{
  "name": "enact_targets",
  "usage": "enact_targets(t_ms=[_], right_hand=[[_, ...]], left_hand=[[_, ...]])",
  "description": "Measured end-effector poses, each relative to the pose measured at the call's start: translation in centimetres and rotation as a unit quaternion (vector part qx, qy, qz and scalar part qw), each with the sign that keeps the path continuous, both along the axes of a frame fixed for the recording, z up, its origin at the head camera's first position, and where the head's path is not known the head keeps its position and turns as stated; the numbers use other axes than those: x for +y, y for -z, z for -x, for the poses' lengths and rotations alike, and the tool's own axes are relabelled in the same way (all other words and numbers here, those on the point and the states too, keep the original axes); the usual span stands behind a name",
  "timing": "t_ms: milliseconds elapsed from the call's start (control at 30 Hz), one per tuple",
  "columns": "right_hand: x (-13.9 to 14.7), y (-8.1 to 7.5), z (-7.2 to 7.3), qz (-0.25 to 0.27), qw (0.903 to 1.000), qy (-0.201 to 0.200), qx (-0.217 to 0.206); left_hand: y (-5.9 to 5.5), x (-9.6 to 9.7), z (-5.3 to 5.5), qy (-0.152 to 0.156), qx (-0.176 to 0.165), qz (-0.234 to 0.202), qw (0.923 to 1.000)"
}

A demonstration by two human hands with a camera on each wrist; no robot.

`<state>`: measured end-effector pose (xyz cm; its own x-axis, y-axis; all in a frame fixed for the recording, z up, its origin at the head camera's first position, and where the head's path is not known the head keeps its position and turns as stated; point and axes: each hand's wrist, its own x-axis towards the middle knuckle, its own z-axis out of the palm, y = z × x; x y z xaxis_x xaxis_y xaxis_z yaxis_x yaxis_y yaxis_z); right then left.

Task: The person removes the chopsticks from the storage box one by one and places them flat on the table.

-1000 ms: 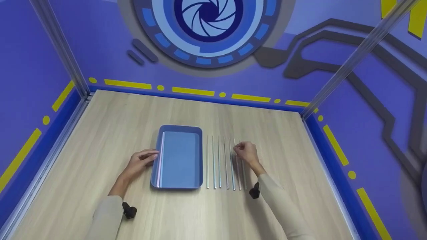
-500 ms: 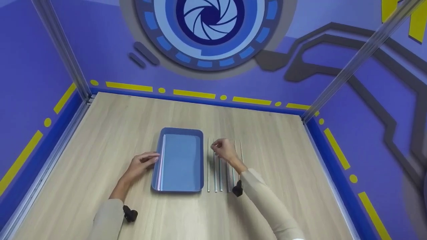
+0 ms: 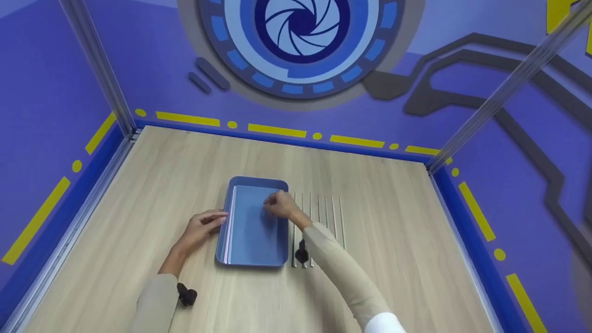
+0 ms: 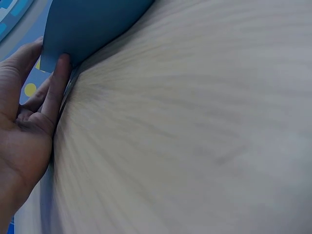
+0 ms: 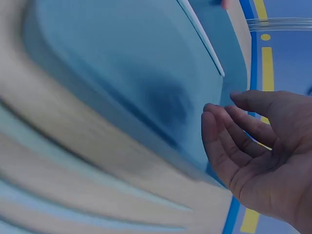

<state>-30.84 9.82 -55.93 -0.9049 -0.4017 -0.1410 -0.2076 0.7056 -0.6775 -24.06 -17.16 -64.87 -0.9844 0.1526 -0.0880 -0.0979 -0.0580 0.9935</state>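
Observation:
A blue rectangular tray (image 3: pixel 252 265) lies on the table with a thin shiny metal rod (image 3: pixel 230 226) along its left inner side. My left hand (image 3: pixel 199 229) touches the tray's left wall; in the left wrist view its extended fingers (image 4: pixel 57 87) rest against the outside of that wall. Over the tray's right half hovers my right hand (image 3: pixel 280 205), and the right wrist view shows its fingers (image 5: pixel 214 141) loosely bent, a gap to the thumb and nothing held. Several more metal rods (image 3: pixel 342 222) lie side by side right of the tray, partly hidden by the right forearm.
The wooden table (image 3: pixel 393 231) is bounded by a blue back wall (image 3: pixel 342 111) and side walls with yellow markings. Metal posts (image 3: pixel 95 64) stand at the back corners. A black wrist camera (image 3: pixel 301 253) hangs under the right sleeve, over the rods' near ends.
My right hand has moved left, from above the right-hand rods across the row to over the tray. The left hand has stayed at the tray's left wall. The head view has shifted slightly.

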Motion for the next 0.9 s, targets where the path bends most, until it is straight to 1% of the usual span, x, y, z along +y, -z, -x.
enact_targets(t_ms=[67,100,167,267,333,367,400,500,600,667,733,833,900], right_hand=[[-1.2,0.9,0.3,0.007,0.9999,0.008,-0.012],[-1.9,1.4,0.3,0.019,0.9995,0.014,-0.021],[-3.1,2.2,0.1,0.055,0.9968,0.029,-0.051],[-4.5,3.1,-0.2,0.123,0.985,0.062,-0.104],[-5.2,3.4,-0.3,0.144,0.9784,0.079,-0.125],[-5.5,3.5,-0.3,0.149,0.9766,0.086,-0.129],[-5.7,3.5,-0.2,0.147,0.9765,0.092,-0.128],[-6.3,3.5,-0.1,0.118,0.9823,0.097,-0.108],[-6.7,3.4,0.0,0.089,0.9872,0.098,-0.09],[-6.9,3.4,0.0,0.074,0.9888,0.1,-0.082],[-7.1,3.3,-0.1,0.065,0.989,0.102,-0.084],[-7.4,3.1,-0.3,0.052,0.9899,0.093,-0.094],[-7.5,3.1,-0.1,0.041,0.9908,0.087,-0.096]], left_hand=[[0.0,0.0,0.0,0.0,0.003,0.002,1.0],[0.0,0.0,0.0,-0.001,0.003,0.001,1.0],[0.0,-0.1,0.0,-0.001,0.003,0.0,1.0],[0.0,0.0,0.2,-0.001,0.004,-0.004,1.0],[0.0,0.0,0.3,0.004,0.009,-0.003,0.9999],[0.0,0.0,0.4,0.007,0.013,-0.001,0.9999],[0.0,0.1,0.5,0.008,0.014,-0.002,0.9999],[0.0,0.1,0.6,0.014,0.023,0.003,0.9996],[0.0,0.2,0.7,0.014,0.023,0.003,0.9996],[0.0,0.2,0.6,0.016,0.019,0.003,0.9997],[0.0,0.2,0.6,0.014,0.015,0.007,0.9998],[0.0,0.2,0.4,0.007,0.01,0.008,0.9999],[0.0,0.1,0.4,0.004,0.01,0.007,0.9999]])
